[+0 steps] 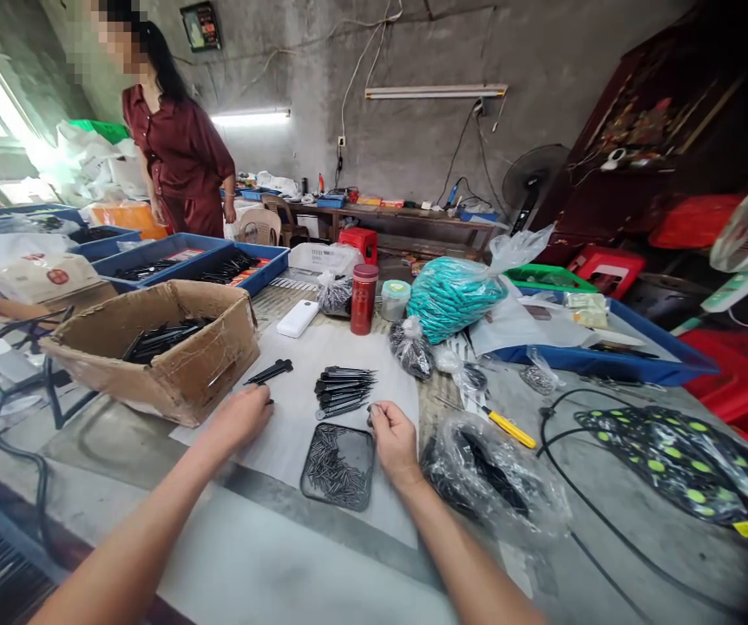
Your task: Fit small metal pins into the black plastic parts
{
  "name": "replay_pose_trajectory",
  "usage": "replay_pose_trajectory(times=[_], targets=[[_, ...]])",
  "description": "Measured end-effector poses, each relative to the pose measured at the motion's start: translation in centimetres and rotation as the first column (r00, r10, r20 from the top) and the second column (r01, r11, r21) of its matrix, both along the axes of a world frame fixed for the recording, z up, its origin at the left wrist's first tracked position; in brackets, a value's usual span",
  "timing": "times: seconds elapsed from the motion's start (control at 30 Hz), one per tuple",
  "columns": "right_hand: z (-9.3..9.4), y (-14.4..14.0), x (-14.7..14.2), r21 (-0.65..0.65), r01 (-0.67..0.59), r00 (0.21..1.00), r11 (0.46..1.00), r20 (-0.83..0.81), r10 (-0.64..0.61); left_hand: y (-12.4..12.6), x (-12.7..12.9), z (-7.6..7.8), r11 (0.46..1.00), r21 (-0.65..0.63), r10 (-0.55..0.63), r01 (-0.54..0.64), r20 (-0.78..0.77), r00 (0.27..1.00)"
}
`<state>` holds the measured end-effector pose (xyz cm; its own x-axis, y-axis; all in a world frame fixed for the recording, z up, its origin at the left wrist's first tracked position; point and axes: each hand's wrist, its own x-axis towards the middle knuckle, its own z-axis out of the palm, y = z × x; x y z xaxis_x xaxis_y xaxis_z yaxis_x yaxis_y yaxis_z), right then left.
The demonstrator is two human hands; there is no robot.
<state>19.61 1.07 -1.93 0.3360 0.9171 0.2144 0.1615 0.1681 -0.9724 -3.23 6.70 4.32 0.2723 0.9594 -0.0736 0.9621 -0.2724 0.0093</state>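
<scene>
Left hand [242, 417] grip pinches a thin black plastic clip [271, 371]; right hand [392, 437] grip pinches a small dark pin [370, 414] just beyond the shallow black pin tray [307, 451].

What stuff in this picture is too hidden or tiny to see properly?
Head view, the only one:
- Right hand: its curled fingers hide whatever small piece it pinches.
- Left hand: fingertips cover the end of a thin black part; whether it grips it is unclear.
- Cardboard box: its walls hide most of the black parts inside.
- Small tray: the pins in it are too tiny to tell apart.
</scene>
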Motion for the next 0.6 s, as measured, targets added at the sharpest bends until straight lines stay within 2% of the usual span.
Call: replay_pose_trajectory(times=[0.13, 0.33, 0.47, 0.6], targets=[[0.1, 0.0, 0.0, 0.002, 0.006, 1.0, 1.0, -0.003, -0.006, -1.1, -2.2, -0.7, 0.988, -0.098, 0.114, -0.118, -0.049, 0.992], [0.0, 0.0, 0.2, 0.03, -0.052, 0.996, 0.998, 0.075, 0.05, -2.3, -0.8, -0.9, 0.999, -0.026, 0.045, -0.046, -0.051, 0.998], [0.6, -0.3, 0.1, 0.048, -0.144, 0.961, 0.988, 0.246, 0.128, -2.9, 0.0, -0.2, 0.997, -0.059, 0.054, -0.054, -0.009, 0.999], [1.6, -0.9, -0.4, -0.003, -0.251, 0.841, 0.968, 0.495, 0.219, -3.3, 0.2, 0.2, 0.996, -0.073, 0.068, -0.059, 0.122, 0.99]])
